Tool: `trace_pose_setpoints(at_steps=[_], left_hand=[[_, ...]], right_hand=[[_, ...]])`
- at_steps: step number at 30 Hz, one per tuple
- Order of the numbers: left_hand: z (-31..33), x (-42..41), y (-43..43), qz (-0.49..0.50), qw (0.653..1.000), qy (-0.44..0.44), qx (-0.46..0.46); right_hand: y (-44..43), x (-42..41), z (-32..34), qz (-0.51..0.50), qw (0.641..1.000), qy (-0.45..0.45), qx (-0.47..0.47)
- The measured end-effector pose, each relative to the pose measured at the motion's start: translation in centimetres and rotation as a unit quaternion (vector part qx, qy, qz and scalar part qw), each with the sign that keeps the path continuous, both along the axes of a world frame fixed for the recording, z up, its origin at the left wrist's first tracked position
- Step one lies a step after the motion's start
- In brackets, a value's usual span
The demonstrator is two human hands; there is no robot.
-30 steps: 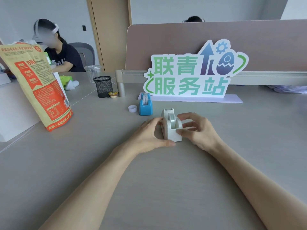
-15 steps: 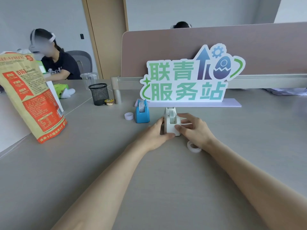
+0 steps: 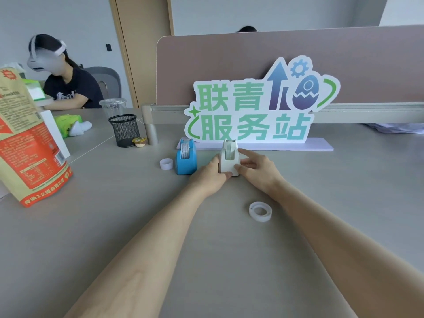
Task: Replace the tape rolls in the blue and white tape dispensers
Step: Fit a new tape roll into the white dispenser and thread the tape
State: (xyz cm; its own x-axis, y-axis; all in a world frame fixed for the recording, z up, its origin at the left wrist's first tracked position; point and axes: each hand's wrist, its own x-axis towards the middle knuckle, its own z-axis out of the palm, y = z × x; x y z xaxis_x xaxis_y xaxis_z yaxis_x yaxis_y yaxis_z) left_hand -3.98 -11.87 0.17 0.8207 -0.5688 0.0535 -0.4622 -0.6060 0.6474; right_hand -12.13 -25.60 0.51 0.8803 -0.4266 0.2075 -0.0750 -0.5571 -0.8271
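Observation:
The white tape dispenser (image 3: 229,154) stands on the grey desk with a clear roll in it, just in front of the sign. My left hand (image 3: 207,177) grips its left side and near end. My right hand (image 3: 257,169) holds its right side, fingers spread along it. The blue tape dispenser (image 3: 185,160) stands just left of it, a white roll loaded inside. A small white tape core (image 3: 166,163) lies left of the blue one. A clear tape ring (image 3: 260,211) lies flat on the desk between my forearms.
A green and white standing sign (image 3: 252,111) rises behind the dispensers. A black mesh pen cup (image 3: 125,129) and a small lidded cup (image 3: 139,142) sit at back left. A tall orange bag (image 3: 27,143) stands at the left. Another person sits at far left.
Both hands have slid the white dispenser away from me toward the sign, beside the blue one. The clear tape ring has come into view on the desk behind my right hand.

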Motion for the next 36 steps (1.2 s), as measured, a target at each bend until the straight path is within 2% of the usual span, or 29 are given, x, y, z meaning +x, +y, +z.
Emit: trace_pose_setpoints(at_steps=[5, 8, 12, 16, 22, 36], left_hand=[[0.1, -1.4, 0.8, 0.006, 0.999, -0.047, 0.021], [0.1, -3.0, 1.7, 0.006, 0.994, -0.085, 0.068], [0.0, -5.0, 3.3, -0.005, 0.985, -0.135, 0.111], [-0.4, -5.6, 4.3, -0.034, 0.981, -0.159, 0.107], [-0.4, -6.5, 5.2, -0.044, 0.979, -0.168, 0.103], [-0.5, -6.1, 4.7, -0.022, 0.979, -0.186, 0.085]], right_hand=[[0.8, -2.7, 0.4, -0.009, 1.000, -0.011, 0.018], [1.6, -5.5, 0.2, -0.011, 1.000, -0.016, 0.012], [3.5, -10.1, 0.2, 0.001, 0.994, 0.016, -0.112], [4.7, -12.6, -0.4, -0.007, 0.962, 0.007, -0.273], [3.1, -10.1, -0.4, -0.044, 0.939, 0.000, -0.341], [-2.6, -2.1, 0.0, -0.108, 0.947, 0.049, -0.298]])
